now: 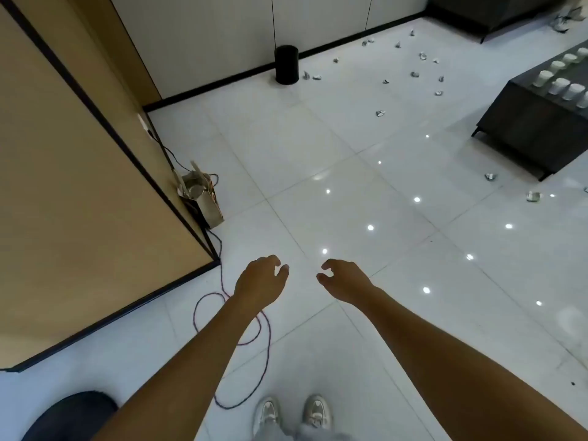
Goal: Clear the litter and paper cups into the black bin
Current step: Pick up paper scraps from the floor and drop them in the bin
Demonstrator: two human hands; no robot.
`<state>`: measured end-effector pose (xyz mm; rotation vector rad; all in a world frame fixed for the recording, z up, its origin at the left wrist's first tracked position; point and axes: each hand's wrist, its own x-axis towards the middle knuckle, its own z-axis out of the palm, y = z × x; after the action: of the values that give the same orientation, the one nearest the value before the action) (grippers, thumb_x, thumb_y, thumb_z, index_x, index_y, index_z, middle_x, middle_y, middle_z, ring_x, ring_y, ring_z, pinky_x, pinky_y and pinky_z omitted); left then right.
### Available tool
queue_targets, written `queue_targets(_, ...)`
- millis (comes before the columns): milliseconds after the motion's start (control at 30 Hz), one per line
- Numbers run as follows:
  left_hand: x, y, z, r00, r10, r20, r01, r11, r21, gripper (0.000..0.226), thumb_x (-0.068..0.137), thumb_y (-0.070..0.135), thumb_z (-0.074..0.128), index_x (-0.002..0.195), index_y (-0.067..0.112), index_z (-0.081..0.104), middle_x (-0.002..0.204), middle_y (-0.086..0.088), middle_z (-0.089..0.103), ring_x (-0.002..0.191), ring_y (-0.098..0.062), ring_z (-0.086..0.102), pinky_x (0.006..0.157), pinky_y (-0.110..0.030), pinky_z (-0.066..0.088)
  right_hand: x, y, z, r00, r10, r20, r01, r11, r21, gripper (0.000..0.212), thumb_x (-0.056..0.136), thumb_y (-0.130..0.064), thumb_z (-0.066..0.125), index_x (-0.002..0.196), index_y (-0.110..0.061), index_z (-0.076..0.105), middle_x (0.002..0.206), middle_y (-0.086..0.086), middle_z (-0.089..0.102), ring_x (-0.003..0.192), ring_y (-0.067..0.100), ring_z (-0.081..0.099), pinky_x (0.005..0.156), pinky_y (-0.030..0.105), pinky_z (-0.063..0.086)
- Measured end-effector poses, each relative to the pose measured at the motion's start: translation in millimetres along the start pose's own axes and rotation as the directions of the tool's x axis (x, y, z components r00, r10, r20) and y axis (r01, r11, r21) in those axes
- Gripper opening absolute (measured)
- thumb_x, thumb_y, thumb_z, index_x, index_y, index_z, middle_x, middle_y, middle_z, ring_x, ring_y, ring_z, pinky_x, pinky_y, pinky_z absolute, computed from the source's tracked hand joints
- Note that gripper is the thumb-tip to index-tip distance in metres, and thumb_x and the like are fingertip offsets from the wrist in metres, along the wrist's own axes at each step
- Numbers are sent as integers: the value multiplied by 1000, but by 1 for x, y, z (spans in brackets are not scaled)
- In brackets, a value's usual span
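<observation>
Left hand [261, 277]: reached forward over the glossy white tiled floor [318, 148], grip loosely curled, holding nothing.
Right hand [345, 279]: beside it, apart, grip likewise slack and empty.
Black cylindrical bin [286, 65]: stood upright against the far wall.
Crumpled grey-white paper litter [381, 113]: lay scattered right of the bin.
White paper cups [559, 86]: stood in rows on the dark low worktop [525, 135].
</observation>
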<state>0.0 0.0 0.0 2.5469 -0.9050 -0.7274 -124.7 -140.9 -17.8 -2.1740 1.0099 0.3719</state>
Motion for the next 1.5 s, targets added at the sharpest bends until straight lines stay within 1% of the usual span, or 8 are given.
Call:
queue_targets(167,24,6,4,999,-36,14,36,999,-35,42,98,44,41,125,15,54,123,-6,59,107,-20,56,86,-32,48,26,10,-15,997,75,-5,-74,988,134,40,94,-37,53,130,-21,55,126,2,60,110,18,57,83,22,40)
queue_targets(300,52,7,5,999,-34,23,34,999,-28,42,97,45,41,123,16,55,122,-5,59,108,-20,56,82,-29,46,51,8,-24,994,108,8,-108,979,174,39,93,-37,54,129,-22,56,124,2,60,107,18,58,82,23,42)
queue_targets(500,128,8,-13,998,-1,55,2,1000,-17,40,97,44,42,122,16,56,122,-6,59,110,-21,56,84,-31,47,113,-11,-44,992,123,13,-123,979,161,40,95,-37,53,131,-19,54,129,5,58,115,20,56,86,23,39)
queue_targets(667,203,8,-47,997,8,81,-6,999,-32,39,97,43,42,122,15,55,122,-7,59,109,-21,56,87,-33,48,175,-42,-74,989,146,-7,-144,982,121,42,96,-35,51,134,-17,52,133,6,56,123,21,52,96,27,40)
queue_targets(833,271,8,-83,997,32,76,-32,999,-6,40,98,44,40,123,17,55,122,-5,58,108,-21,55,88,-34,48,234,-74,-105,991,128,-39,-125,989,73,43,97,-36,48,136,-17,49,132,4,57,125,20,49,96,28,40)
queue_targets(1033,334,12,-108,992,21,124,-22,1000,6,39,98,42,41,125,17,54,126,-5,56,112,-20,55,88,-32,47,294,-93,-138,994,108,-18,-108,994,27,45,98,-36,47,138,-17,46,131,4,56,125,20,48,96,29,40)
queue_targets(1300,479,71,-132,990,42,136,-39,999,-26,38,97,40,43,126,18,52,129,-3,54,112,-19,54,91,-31,46,426,-98,-223,997,70,-22,-69,997,44,47,97,-36,48,139,-16,45,129,6,58,124,21,49,96,29,40)
queue_targets(1500,588,131,-154,982,71,172,-76,997,22,39,98,40,41,129,19,49,130,-2,53,112,-17,53,91,-28,44,520,-89,-299,997,64,-31,-63,998,32,47,97,-37,48,139,-17,44,128,5,56,121,20,50,90,28,41)
